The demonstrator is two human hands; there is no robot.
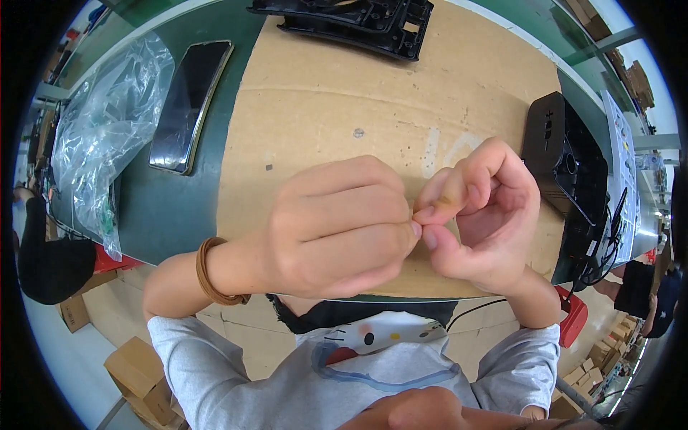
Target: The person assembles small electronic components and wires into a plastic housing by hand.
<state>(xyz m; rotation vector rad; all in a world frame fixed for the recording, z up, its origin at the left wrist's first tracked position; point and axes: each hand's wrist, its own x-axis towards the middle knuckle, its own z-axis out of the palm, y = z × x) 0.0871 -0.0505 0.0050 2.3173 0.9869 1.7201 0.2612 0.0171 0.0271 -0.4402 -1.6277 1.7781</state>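
My left hand [344, 233] is closed over the near part of a cardboard sheet [315, 129], its back turned up and its fingers curled under. Against its fingertips, my right hand [491, 215] makes a pinch with thumb and forefinger, the other fingers bent inward. Whatever sits between the fingertips is too small or too covered to make out. Beyond the hands, at the far edge of the cardboard, lies a black molded plastic housing [351, 25]. To the right of my right hand stands a black boxy casing [548, 143] with an open side.
A phone [192, 104] and a clear plastic bag [115, 122] lie on the green tabletop [172, 208] at left. Black cables [598, 258] hang over the right edge near a white panel [622, 158]. Cardboard boxes [140, 376] stand on the floor; other people are at both sides.
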